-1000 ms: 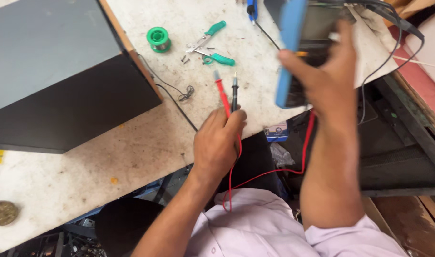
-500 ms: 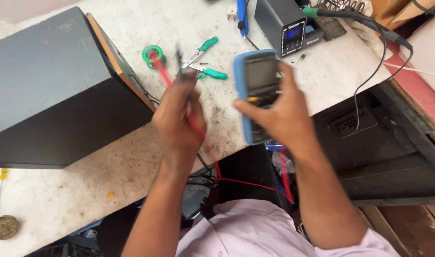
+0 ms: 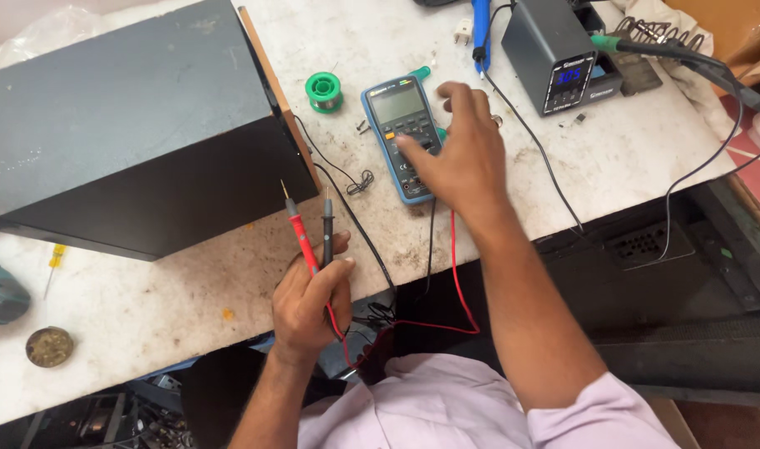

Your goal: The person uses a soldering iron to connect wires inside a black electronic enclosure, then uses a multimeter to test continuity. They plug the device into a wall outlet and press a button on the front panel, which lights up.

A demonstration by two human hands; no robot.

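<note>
A blue multimeter (image 3: 394,116) lies flat on the white bench. My right hand (image 3: 459,154) rests over its lower half, fingers spread on the dial and buttons, holding nothing. My left hand (image 3: 307,301) is near the bench's front edge and grips two test probes together: a red probe (image 3: 295,223) and a black probe (image 3: 327,228), tips pointing up and away. Their red lead (image 3: 456,274) and black lead run from the meter's bottom down over the bench edge to my left hand.
A large dark speaker box (image 3: 139,125) fills the left of the bench. A green solder spool (image 3: 323,90) sits left of the meter. A soldering station (image 3: 555,54) with cables stands at the back right. A round tin (image 3: 49,346) lies at front left.
The multimeter went from being held up in my right hand to lying on the bench. My left hand with the probes came back down to the front edge.
</note>
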